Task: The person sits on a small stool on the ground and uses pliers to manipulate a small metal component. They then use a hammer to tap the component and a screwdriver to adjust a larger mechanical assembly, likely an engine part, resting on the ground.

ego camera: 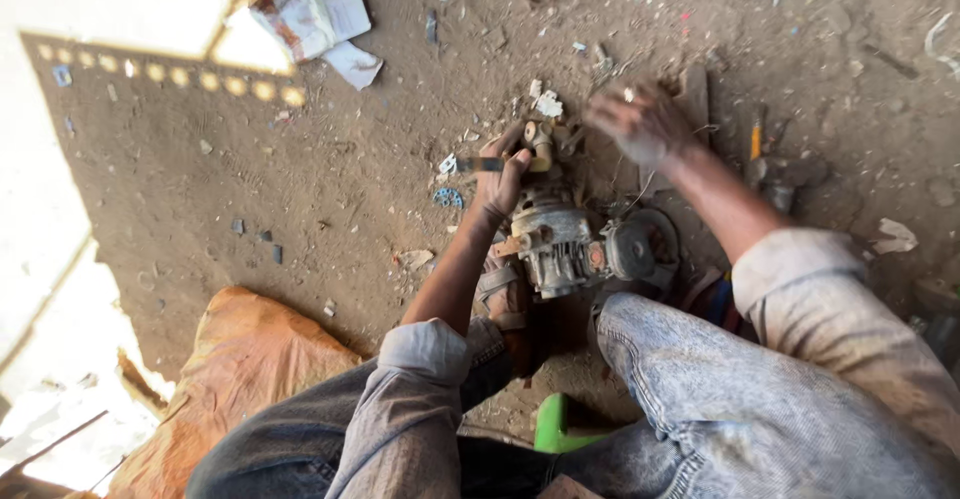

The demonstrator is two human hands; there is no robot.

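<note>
Head view: left hand (503, 181) fingers grip a tool (497, 164) (above the motor (562, 242)).

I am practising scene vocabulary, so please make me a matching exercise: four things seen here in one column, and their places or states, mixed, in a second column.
Things:
1. left hand
2. right hand
3. green stool
4. orange sack

Places or states:
A. blurred, raised above the ground
B. under the person's legs
C. holding a chisel-like tool against the old motor
D. lying on the dirt at lower left

Pairs: 1-C, 2-A, 3-B, 4-D
</note>
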